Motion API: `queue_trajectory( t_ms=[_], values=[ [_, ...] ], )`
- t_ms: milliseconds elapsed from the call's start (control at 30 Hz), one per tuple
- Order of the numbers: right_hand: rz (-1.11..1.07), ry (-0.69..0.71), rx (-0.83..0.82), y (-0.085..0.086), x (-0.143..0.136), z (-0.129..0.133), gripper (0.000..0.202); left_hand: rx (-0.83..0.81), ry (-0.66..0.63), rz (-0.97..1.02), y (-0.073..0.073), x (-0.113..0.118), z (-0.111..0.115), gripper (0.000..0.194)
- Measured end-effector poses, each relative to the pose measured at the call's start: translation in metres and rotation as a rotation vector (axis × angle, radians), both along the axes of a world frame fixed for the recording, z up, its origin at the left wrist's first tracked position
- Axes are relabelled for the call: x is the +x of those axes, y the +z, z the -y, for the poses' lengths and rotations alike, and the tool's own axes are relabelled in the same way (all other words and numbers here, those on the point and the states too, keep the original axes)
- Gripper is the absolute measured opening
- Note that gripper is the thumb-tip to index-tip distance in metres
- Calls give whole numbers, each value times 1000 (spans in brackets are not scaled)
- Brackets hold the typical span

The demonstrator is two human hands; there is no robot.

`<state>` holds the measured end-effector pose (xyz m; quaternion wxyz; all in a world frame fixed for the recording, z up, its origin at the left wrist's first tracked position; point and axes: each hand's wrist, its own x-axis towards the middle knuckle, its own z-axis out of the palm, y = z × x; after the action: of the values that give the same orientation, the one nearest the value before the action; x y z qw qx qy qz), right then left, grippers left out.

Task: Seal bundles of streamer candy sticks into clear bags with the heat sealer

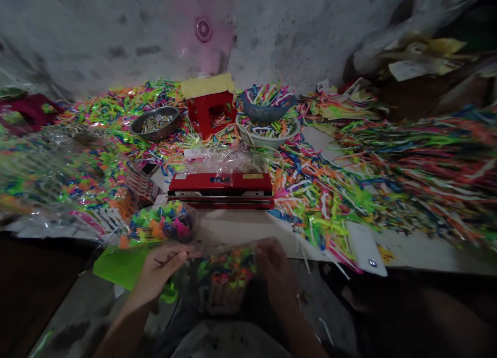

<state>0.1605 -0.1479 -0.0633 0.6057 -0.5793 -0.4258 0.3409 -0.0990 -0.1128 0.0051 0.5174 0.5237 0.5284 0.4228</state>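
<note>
A clear plastic bag (225,278) with small multicoloured pieces in it hangs in front of me, over my lap. Its upper left corner is pinched between the fingers of my left hand (165,267). My right hand (274,262) closes on the upper right side, though its fingers are dim and blurred. Just beyond the bag, a red bag sealer (221,184) lies across the table with a small red light on top. Another clear bag of coloured pieces (161,221) rests on the table beyond my left hand.
Filled clear bags (58,177) are heaped at the left. Behind the sealer stand a metal bowl (155,124), a red stool (209,109) and stacked basins (267,130). Loose coloured strips (427,161) cover the right side, near a white phone (365,247) at the table edge.
</note>
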Motion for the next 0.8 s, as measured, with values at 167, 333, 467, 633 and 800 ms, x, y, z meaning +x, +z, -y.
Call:
queue_trajectory(
  t_ms=[167, 333, 467, 633, 800],
  values=[
    [-95, 214, 113, 26, 22, -8, 31, -36, 178, 105, 9, -8, 1, 33],
    [-323, 453, 147, 5, 21, -5, 58, -48, 305, 211, 10, -22, -1, 38],
    [-235, 397, 36, -7, -5, -18, 57, -37, 359, 260, -1, -24, -9, 39],
    [-288, 230, 29, -4, -11, -44, 35, -104, 249, 343, -13, -1, -11, 41],
    [-441, 206, -48, 0, 11, -34, 41, -188, 159, 448, -7, 26, -6, 44]
  ],
)
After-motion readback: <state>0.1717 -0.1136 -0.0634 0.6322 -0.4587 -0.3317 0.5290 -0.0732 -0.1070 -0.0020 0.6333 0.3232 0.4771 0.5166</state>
